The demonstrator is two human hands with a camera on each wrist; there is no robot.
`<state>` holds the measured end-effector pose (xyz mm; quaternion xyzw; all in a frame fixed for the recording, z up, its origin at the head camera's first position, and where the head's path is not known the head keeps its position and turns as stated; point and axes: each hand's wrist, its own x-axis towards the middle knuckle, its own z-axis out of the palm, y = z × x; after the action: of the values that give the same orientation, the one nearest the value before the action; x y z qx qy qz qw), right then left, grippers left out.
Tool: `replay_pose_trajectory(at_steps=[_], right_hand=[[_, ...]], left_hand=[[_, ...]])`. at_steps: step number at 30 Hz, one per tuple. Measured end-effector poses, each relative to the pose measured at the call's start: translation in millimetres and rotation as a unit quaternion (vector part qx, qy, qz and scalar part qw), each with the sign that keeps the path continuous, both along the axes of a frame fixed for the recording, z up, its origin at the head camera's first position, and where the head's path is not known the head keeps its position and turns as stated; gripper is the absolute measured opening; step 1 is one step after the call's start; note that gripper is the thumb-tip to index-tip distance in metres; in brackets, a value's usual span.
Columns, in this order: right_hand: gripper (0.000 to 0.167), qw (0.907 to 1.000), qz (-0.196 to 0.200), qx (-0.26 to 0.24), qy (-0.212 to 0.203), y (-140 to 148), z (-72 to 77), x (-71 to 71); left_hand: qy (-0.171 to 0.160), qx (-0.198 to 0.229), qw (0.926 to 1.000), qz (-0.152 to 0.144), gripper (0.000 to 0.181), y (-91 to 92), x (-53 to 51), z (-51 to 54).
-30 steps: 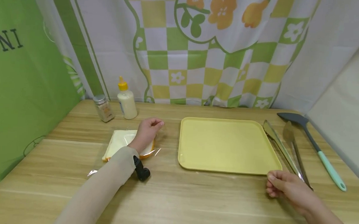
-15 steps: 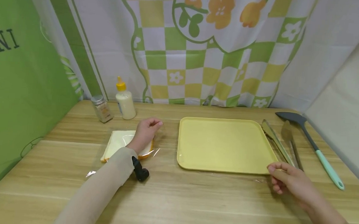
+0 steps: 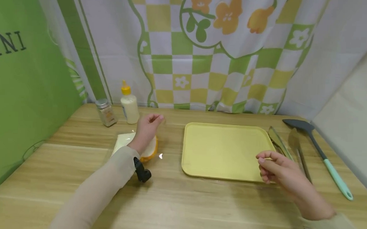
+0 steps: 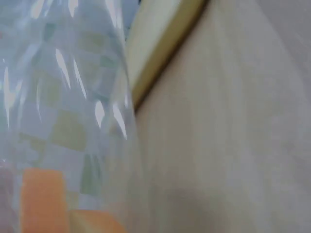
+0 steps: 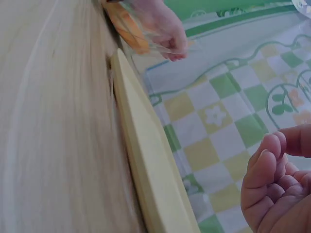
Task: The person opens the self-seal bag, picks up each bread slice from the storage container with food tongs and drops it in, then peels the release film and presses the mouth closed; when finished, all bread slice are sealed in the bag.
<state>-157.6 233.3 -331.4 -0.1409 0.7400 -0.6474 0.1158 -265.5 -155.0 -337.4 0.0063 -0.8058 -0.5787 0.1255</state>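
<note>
Two slices of white bread, one showing its pale face [image 3: 123, 140], lie in a clear plastic bag on the table at the left. My left hand [image 3: 144, 131] is over the bread and pinches the bag's upper edge between thumb and fingertips. The raised clear bag [image 4: 63, 87] fills the left wrist view's left side, with orange crust [image 4: 43, 199] below. My right hand [image 3: 286, 172] hovers above the near right corner of a yellow tray [image 3: 224, 151]. Its fingers [image 5: 262, 174] are loosely curled, the thumb close to the index finger, and nothing shows between them.
Behind the bread stand a squeeze bottle with a yellow cap [image 3: 130, 106] and a spice jar [image 3: 106, 113]. Right of the tray lie metal tongs [image 3: 280, 139] and a spatula with a mint handle [image 3: 337, 179]. A patterned curtain [image 3: 203, 68] hangs along the back.
My left hand has lifted slightly away from me, pulling the bag's edge up. The right hand has moved left and up from the tray's corner, its fingers loosening.
</note>
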Motion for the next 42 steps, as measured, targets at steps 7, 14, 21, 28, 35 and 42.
replay_pose_trajectory(at_steps=[7,14,21,28,35,42], right_hand=[[0.012,0.9986,0.041,-0.025,0.023,-21,4.6,-2.7],[0.012,0.9985,0.043,-0.031,0.014,-26,2.1,-2.2],[0.012,0.9984,0.044,-0.033,0.014,-29,3.0,-2.5],[0.012,0.9972,0.061,-0.039,0.019,-35,4.7,-3.5],[0.012,0.9951,0.065,-0.032,0.068,-48,13.4,-4.4],[0.037,0.9836,0.063,-0.095,0.14,-65,33.3,-11.3]], left_hand=[[0.074,0.087,0.9934,0.012,0.028,-5.0,7.9,50.1],[0.155,0.182,0.9709,0.014,0.013,-8.0,14.1,91.0],[0.21,0.219,0.9527,0.005,0.022,-3.5,26.4,117.4],[0.228,0.208,0.9512,-0.007,0.016,3.6,34.9,130.1],[0.261,0.191,0.9454,-0.036,0.013,17.3,45.4,144.5],[0.3,0.161,0.9376,-0.07,0.011,33.7,60.3,157.0]])
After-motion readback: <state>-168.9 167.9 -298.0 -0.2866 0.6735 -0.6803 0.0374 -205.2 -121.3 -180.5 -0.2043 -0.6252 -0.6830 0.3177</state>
